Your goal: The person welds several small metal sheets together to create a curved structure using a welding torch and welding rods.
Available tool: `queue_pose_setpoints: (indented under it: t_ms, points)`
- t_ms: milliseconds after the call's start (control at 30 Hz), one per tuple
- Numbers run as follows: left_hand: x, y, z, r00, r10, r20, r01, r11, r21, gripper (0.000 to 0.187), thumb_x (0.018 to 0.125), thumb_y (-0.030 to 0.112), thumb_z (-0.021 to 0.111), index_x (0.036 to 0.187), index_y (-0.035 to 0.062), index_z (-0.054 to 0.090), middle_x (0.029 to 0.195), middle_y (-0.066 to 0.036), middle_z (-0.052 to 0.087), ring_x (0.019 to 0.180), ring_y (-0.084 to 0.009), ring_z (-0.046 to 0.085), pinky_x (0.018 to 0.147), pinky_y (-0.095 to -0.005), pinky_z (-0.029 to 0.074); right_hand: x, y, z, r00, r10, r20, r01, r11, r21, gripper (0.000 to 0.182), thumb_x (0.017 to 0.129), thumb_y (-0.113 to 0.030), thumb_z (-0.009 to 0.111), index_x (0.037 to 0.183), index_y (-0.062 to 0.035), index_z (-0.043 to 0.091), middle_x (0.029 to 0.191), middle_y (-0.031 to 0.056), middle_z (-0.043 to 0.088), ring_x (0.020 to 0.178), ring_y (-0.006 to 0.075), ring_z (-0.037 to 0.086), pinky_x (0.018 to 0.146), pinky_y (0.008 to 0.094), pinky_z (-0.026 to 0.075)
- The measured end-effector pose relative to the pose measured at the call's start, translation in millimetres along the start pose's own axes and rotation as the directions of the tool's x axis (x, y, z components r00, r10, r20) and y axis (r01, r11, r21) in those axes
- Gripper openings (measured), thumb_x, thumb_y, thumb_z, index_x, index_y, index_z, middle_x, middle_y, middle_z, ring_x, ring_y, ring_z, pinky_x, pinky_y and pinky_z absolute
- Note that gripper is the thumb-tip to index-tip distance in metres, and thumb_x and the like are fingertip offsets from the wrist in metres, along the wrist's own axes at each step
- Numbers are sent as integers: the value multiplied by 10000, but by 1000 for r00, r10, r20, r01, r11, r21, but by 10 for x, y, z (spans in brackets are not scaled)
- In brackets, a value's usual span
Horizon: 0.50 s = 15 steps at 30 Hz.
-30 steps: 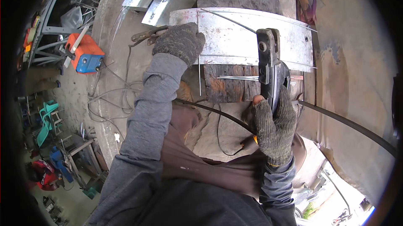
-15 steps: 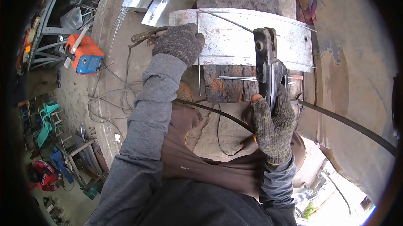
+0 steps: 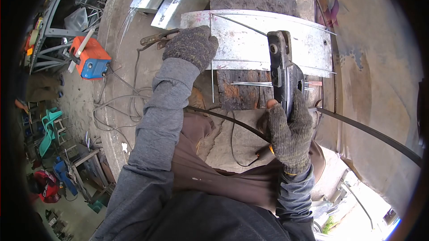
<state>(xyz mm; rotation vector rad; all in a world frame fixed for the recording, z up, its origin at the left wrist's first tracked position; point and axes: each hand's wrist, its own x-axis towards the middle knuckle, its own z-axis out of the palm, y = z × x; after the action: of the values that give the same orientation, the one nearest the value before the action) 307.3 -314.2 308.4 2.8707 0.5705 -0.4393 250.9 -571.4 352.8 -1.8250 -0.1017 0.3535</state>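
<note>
Gripping black, scuffed electrode holder [image 3: 280, 69] over curved sheet [image 3: 250, 40].

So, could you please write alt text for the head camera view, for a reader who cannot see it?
A person's gloved left hand presses on a curved sheet-metal strip lying across a dark wooden block, while the gloved right hand grips a black welding electrode holder above it. An orange welding machine sits on the floor to the left.

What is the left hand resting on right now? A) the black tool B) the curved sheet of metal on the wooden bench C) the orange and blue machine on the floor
B: the gloved left hand lies flat on the near left corner of the metal sheet, while the right hand grips the black tool.
</note>
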Motion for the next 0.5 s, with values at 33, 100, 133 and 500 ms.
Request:
queue_pose_setpoints:
  t_ms: [33, 100, 133, 500]
  points:
    - [3, -3, 7, 1000, 0, 0, 0, 1000, 0, 433, 970, 456, 453, 1162, 125, 657, 1140, -180, 664, 1078, -367, 633, 967, -511, 475, -2, 17, -4, 1000, 12, 5, -12, 1000, -7, 280, 930, -166, 694, 1064, 64, 606, 729, 70, 633, 622, 111, 572, 548, 285, 467]
    - [12, -14, 32, 1000, 8, -20, -8, 1000, 2, 430, 969, 454, 456, 1161, 125, 657, 1132, -175, 669, 1070, -367, 637, 964, -511, 478, -3, 22, 0, 1000, 25, 10, -25, 1000, -15, 280, 929, -165, 695, 1061, 65, 606, 734, 72, 633, 626, 112, 572, 550, 287, 467]
    - [14, -17, 35, 1000, 7, -21, -7, 1000, 2, 430, 969, 454, 456, 1161, 125, 657, 1132, -175, 669, 1070, -367, 637, 964, -511, 478, -2, 13, 9, 1000, 16, -1, -16, 1000, -8, 275, 928, -163, 695, 1054, 66, 606, 730, 72, 628, 624, 111, 567, 546, 289, 463]
    - [4, -2, 31, 1000, -8, -26, 9, 1000, 11, 424, 968, 449, 464, 1175, 128, 649, 1158, -166, 660, 1099, -357, 627, 970, -510, 476, 13, 5, 1, 1000, 8, -9, -9, 996, -89, 284, 925, -193, 705, 1037, 49, 607, 704, 81, 605, 589, 133, 552, 518, 304, 436]
